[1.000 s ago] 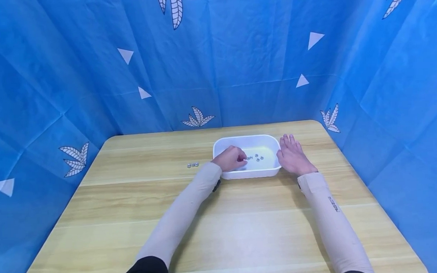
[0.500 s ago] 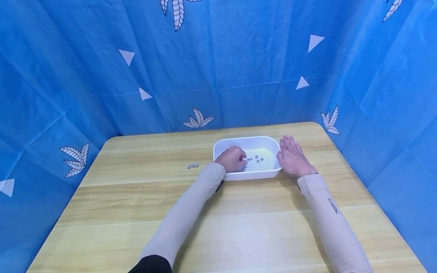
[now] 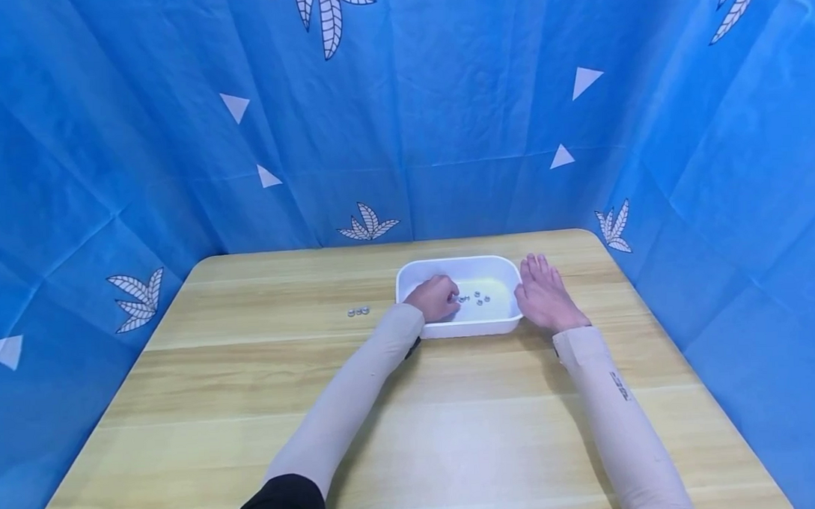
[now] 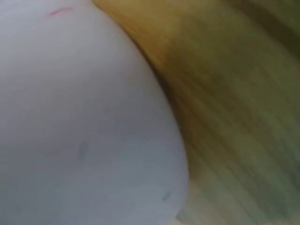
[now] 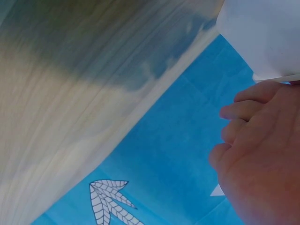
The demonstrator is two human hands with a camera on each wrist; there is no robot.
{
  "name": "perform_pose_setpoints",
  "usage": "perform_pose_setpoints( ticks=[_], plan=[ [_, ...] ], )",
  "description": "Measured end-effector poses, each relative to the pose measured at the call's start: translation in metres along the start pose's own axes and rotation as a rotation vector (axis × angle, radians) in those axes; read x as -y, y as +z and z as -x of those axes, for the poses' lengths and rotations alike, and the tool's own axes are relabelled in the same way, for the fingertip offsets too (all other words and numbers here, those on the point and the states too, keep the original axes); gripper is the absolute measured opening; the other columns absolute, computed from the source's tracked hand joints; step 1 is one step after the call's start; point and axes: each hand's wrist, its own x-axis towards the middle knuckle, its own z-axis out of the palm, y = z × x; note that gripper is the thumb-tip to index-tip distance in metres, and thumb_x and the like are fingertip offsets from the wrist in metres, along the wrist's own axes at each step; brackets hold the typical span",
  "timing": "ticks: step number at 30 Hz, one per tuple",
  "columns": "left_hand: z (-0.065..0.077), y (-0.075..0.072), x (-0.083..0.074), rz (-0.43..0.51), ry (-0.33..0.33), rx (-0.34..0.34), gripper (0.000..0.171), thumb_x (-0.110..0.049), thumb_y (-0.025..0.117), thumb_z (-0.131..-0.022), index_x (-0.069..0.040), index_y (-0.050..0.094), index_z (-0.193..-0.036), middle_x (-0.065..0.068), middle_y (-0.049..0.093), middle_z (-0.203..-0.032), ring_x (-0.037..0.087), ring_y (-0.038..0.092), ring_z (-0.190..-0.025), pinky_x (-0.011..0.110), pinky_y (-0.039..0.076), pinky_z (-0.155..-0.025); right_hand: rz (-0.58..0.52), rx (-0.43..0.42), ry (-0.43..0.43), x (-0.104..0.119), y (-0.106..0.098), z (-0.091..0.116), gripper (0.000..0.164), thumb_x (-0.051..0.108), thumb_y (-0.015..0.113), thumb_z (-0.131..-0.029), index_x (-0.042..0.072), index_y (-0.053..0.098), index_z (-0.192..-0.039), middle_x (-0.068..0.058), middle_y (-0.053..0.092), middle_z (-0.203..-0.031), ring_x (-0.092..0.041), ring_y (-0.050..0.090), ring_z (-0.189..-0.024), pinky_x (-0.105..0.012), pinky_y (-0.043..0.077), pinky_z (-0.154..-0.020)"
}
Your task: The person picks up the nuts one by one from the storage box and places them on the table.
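A white plastic tray (image 3: 468,328) stands toward the back of the table. My left hand (image 3: 434,297) reaches over its near left side, fingers bent down and thumb close to the forefinger. Just right of those fingertips lie several small shiny metal pieces (image 3: 479,302) on the tray floor. I cannot tell whether one is pinched between the fingertips. At the tray's right end my right hand (image 3: 547,293) rests against the rim, fingers extended toward the back. The right wrist view shows this hand (image 5: 265,154) beside the white tray wall (image 5: 262,37), its thumb mostly hidden.
Left of the tray, a short row of small metal pieces (image 3: 358,311) lies on the wooden table (image 3: 454,418). A blue patterned cloth (image 3: 483,117) hangs behind the table and along both sides. In the left wrist view, a pale curved surface (image 4: 93,108) covers much of the frame.
My left hand has edged slightly to the right and lower in the tray, its fingers still bent beside the metal pieces. My right hand keeps its place at the rim.
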Motion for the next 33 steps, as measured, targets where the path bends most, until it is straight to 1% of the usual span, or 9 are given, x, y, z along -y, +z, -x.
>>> perform_pose_setpoints(
  ticks=[2,5,9,14,18,24,29,33],
  plan=[
    [-0.0004,0.0,0.0005,0.001,-0.002,0.006,0.022,-0.019,0.072,-0.096,-0.008,0.078,-0.114,0.002,0.064,-0.087,0.014,0.056,-0.08,0.027,0.049,-0.079,0.001,0.001,-0.003,0.0005,-0.0004,-0.0001,0.065,0.026,0.023,-0.109,-0.01,0.009,-0.16,-0.028,-0.005,-0.171,-0.047,-0.009,-0.16,-0.061,-0.004,-0.13],
    [-0.0013,-0.0001,0.001,0.0,-0.001,0.013,0.025,-0.018,0.072,-0.096,-0.008,0.077,-0.119,0.005,0.072,-0.1,0.014,0.06,-0.088,0.028,0.053,-0.087,0.01,0.002,-0.004,0.0007,-0.0006,-0.0007,0.064,0.026,0.023,-0.109,-0.011,0.009,-0.16,-0.028,-0.004,-0.171,-0.048,-0.008,-0.16,-0.062,-0.004,-0.13],
    [-0.0032,0.0001,0.0011,0.008,-0.004,0.014,0.027,-0.019,0.072,-0.097,-0.009,0.076,-0.122,0.005,0.075,-0.111,0.014,0.062,-0.094,0.029,0.055,-0.094,0.018,-0.003,-0.005,0.0002,-0.0007,-0.0016,0.064,0.025,0.022,-0.109,-0.011,0.01,-0.16,-0.029,-0.003,-0.171,-0.048,-0.006,-0.159,-0.062,-0.004,-0.13],
    [-0.003,-0.0002,0.0003,0.011,0.003,0.029,0.031,-0.021,0.072,-0.097,-0.01,0.074,-0.126,0.005,0.075,-0.113,0.015,0.064,-0.096,0.029,0.056,-0.094,0.013,-0.006,-0.006,-0.0007,0.0002,-0.003,0.064,0.025,0.022,-0.109,-0.011,0.011,-0.16,-0.029,-0.004,-0.171,-0.049,-0.006,-0.159,-0.062,-0.004,-0.13],
    [-0.0008,-0.0005,-0.0008,0.014,0.022,0.043,0.026,-0.022,0.073,-0.097,-0.012,0.077,-0.12,0.004,0.077,-0.115,0.013,0.066,-0.099,0.03,0.057,-0.096,0.013,0.0,-0.003,-0.0003,0.0006,-0.0026,0.064,0.025,0.022,-0.109,-0.012,0.01,-0.16,-0.03,-0.003,-0.171,-0.049,-0.007,-0.159,-0.062,-0.004,-0.13],
    [0.0019,-0.0002,-0.0015,0.018,0.028,0.051,0.028,-0.027,0.074,-0.096,-0.014,0.077,-0.121,0.002,0.077,-0.107,0.013,0.066,-0.093,0.029,0.057,-0.089,0.011,0.008,0.004,0.0009,0.0007,-0.0007,0.064,0.026,0.021,-0.109,-0.011,0.009,-0.16,-0.029,-0.004,-0.171,-0.048,-0.008,-0.159,-0.062,-0.003,-0.13],
    [0.0033,-0.002,-0.0027,-0.009,0.052,0.056,0.023,-0.028,0.075,-0.096,-0.017,0.079,-0.115,-0.001,0.077,-0.105,0.011,0.065,-0.094,0.029,0.056,-0.09,0.013,0.009,0.002,0.0016,0.0003,-0.0008,0.064,0.025,0.021,-0.109,-0.012,0.009,-0.16,-0.03,-0.004,-0.17,-0.049,-0.008,-0.159,-0.062,-0.004,-0.13],
    [0.0036,-0.0032,-0.0043,-0.025,0.061,0.071,0.023,-0.029,0.074,-0.096,-0.019,0.079,-0.117,-0.002,0.076,-0.103,0.012,0.064,-0.094,0.028,0.055,-0.088,0.014,0.008,0.003,0.0015,0.0,-0.0012,0.064,0.025,0.021,-0.109,-0.012,0.009,-0.16,-0.03,-0.004,-0.17,-0.049,-0.008,-0.159,-0.062,-0.004,-0.13]
  ],
)
